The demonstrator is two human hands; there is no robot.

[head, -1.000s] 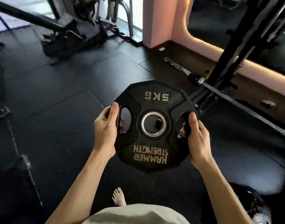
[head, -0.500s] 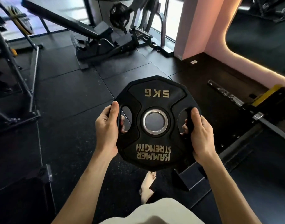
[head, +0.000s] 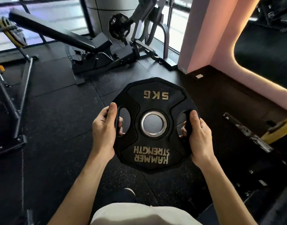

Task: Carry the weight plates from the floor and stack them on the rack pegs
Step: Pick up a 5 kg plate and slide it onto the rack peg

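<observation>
1. Weight plate (head: pixel 155 101), marked 5 KG, held face-up above the floor (head: pixel 58 111).
2. Left hand (head: pixel 103 132) grips its left handle slot.
3. Right hand (head: pixel 199 135) grips its right slot.

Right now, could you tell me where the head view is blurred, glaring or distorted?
Head view: the weight plate held by the left hand and right hand is sharp; the windows blow out white; the bench is slightly smeared; wide-angle bending curves the edges.

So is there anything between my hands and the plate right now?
Nothing: the left hand and right hand each grip a side handle slot of the 5 kg plate. No rack peg is clearly visible.
</observation>
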